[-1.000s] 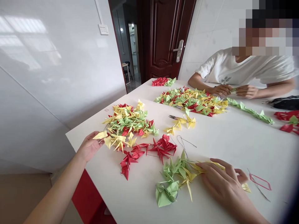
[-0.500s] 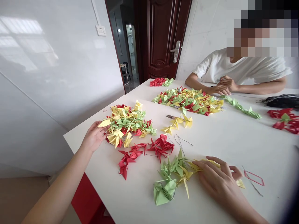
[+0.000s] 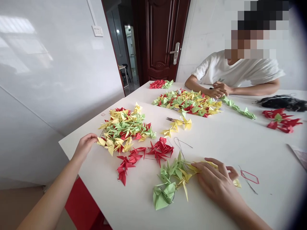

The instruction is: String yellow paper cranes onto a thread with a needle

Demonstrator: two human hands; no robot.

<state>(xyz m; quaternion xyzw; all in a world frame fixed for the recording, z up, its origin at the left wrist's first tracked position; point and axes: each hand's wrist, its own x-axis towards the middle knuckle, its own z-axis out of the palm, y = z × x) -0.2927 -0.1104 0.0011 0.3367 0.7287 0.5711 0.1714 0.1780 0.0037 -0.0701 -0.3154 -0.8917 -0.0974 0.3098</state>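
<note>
Folded yellow paper point(image 3: 101, 141) at middle left is pinched by the left hand point(image 3: 84, 145). At lower right, a paper string point(image 3: 184, 176) is covered by the right hand point(image 3: 217, 179), grip unclear.

On the table point(image 3: 216, 140), a smooth white top with a soft sheen, the multicoloured pile point(image 3: 124, 126) and the red string point(image 3: 158, 148) were crisp, creased paper, mostly matt. The black bundle point(image 3: 280, 103) at the table's far right looked fibrous. Beyond the table, the door point(image 3: 159, 35) had a polished, wood-like face and its handle point(image 3: 176, 52) a metallic shine; left of the table, the wall point(image 3: 59, 80) was smooth and glossy.
</note>
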